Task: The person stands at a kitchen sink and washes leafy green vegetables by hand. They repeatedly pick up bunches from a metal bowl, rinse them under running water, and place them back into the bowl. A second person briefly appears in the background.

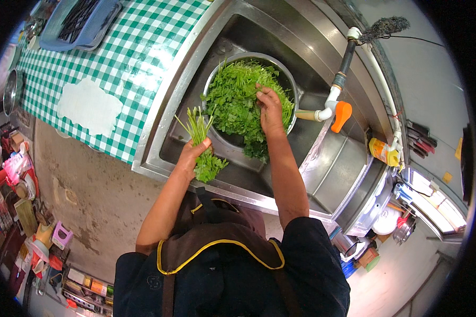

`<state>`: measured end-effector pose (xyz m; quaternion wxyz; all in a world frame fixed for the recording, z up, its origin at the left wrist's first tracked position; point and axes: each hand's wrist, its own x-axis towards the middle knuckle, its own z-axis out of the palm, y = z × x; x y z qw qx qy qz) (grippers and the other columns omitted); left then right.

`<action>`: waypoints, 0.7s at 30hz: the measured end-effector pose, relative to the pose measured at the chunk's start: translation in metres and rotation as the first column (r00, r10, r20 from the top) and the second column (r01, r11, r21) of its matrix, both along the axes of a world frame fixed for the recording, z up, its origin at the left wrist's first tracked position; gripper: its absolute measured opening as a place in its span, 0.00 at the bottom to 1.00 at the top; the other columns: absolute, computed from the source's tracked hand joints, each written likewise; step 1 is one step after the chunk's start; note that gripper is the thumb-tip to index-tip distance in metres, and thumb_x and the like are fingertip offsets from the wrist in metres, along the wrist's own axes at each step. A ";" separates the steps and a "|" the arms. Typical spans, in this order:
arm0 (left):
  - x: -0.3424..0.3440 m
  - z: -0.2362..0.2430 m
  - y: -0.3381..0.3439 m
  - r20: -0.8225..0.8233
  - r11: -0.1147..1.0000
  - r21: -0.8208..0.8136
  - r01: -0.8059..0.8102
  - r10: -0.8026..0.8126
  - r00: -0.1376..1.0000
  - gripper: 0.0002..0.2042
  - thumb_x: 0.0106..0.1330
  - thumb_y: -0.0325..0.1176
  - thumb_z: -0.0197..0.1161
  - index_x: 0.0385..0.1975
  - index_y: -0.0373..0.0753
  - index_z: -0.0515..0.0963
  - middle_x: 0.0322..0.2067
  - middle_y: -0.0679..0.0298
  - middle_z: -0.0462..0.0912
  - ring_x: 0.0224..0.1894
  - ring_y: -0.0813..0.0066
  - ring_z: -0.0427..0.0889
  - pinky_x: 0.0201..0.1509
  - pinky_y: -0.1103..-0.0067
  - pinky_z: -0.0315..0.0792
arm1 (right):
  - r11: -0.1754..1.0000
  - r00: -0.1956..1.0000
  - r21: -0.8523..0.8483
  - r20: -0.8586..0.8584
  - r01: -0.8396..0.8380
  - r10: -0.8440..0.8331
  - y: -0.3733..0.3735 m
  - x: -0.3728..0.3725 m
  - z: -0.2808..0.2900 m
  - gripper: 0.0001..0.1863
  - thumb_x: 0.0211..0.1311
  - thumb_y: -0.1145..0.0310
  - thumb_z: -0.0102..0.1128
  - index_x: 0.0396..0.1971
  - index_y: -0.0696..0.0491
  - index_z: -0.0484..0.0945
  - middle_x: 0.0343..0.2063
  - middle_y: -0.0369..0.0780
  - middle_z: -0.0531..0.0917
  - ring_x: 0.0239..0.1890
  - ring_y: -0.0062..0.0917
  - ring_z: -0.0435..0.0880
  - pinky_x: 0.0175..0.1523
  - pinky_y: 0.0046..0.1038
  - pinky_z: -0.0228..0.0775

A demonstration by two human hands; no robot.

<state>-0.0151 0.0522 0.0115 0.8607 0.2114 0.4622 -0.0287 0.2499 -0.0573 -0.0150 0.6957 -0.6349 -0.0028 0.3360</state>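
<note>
Brown apron [217, 233] fronts the sink [152, 158]; by its near left corner, left hand [194, 152] clasps 1 leafy bunch [198, 128]; right hand [270, 109], half-curled, touches greens [235, 98] in the bowl [295, 87], hold unclear.

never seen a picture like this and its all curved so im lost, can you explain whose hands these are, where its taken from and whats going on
There's no machine here: these are a person's own bare hands. A wide fisheye camera on their head looks down, so straight edges bend near the rim and the forearms come up from below.

The left hand holds a small bunch of leafy greens, stems pointing up the picture. The right hand is at a bigger heap of greens in a metal bowl; whether it grips any is hard to tell.

The bowl sits in a metal sink. Left of that is a checked tablecloth with a blue basket on it.
</note>
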 end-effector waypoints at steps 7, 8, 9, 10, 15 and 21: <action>0.007 -0.003 0.000 0.007 1.000 -0.007 -0.001 0.001 1.000 0.17 0.59 0.42 0.72 0.41 0.41 0.76 0.31 0.65 0.81 0.33 0.73 0.81 0.37 0.74 0.77 | 0.848 0.946 0.445 -0.271 0.287 -0.178 -0.015 0.026 -0.003 0.10 0.65 0.71 0.55 0.45 0.54 0.75 0.47 0.39 0.81 0.50 0.30 0.78 0.56 0.34 0.70; 0.007 -0.001 0.001 -0.012 1.000 -0.002 -0.001 0.001 1.000 0.17 0.59 0.42 0.72 0.41 0.41 0.76 0.31 0.65 0.81 0.33 0.73 0.81 0.36 0.74 0.77 | 0.846 0.943 0.448 -0.287 0.289 -0.170 -0.012 0.025 0.001 0.11 0.65 0.71 0.54 0.46 0.54 0.74 0.47 0.39 0.80 0.51 0.31 0.78 0.57 0.35 0.70; 0.006 -0.001 0.001 -0.030 1.000 0.004 -0.001 0.001 1.000 0.17 0.59 0.42 0.72 0.41 0.41 0.76 0.31 0.64 0.82 0.33 0.73 0.81 0.36 0.74 0.77 | 0.843 0.939 0.453 -0.303 0.291 -0.162 -0.008 0.023 0.009 0.11 0.66 0.71 0.54 0.47 0.54 0.74 0.48 0.39 0.80 0.52 0.32 0.78 0.57 0.36 0.69; 0.005 -0.003 0.001 -0.009 1.000 -0.005 -0.007 0.007 1.000 0.17 0.59 0.42 0.72 0.41 0.41 0.76 0.31 0.64 0.81 0.33 0.73 0.81 0.36 0.74 0.77 | 0.839 0.935 0.457 -0.319 0.294 -0.153 -0.005 0.021 0.018 0.12 0.66 0.71 0.53 0.48 0.54 0.74 0.49 0.40 0.80 0.53 0.32 0.77 0.58 0.38 0.69; 0.016 -0.012 -0.002 0.027 0.998 -0.051 -0.041 0.042 0.999 0.16 0.60 0.42 0.70 0.42 0.42 0.75 0.34 0.63 0.83 0.35 0.71 0.82 0.38 0.71 0.78 | 0.846 0.975 0.494 -0.186 0.202 -0.124 -0.003 0.001 0.039 0.13 0.66 0.72 0.53 0.50 0.56 0.73 0.50 0.42 0.79 0.54 0.34 0.76 0.59 0.38 0.68; 0.044 -0.010 -0.007 0.230 0.980 -0.161 -0.119 0.154 0.961 0.23 0.62 0.50 0.67 0.47 0.40 0.73 0.47 0.58 0.81 0.43 0.65 0.82 0.48 0.65 0.80 | 0.972 0.997 0.233 -0.070 -0.025 0.042 -0.013 -0.073 0.064 0.09 0.66 0.72 0.55 0.44 0.56 0.73 0.49 0.42 0.80 0.54 0.29 0.76 0.62 0.36 0.65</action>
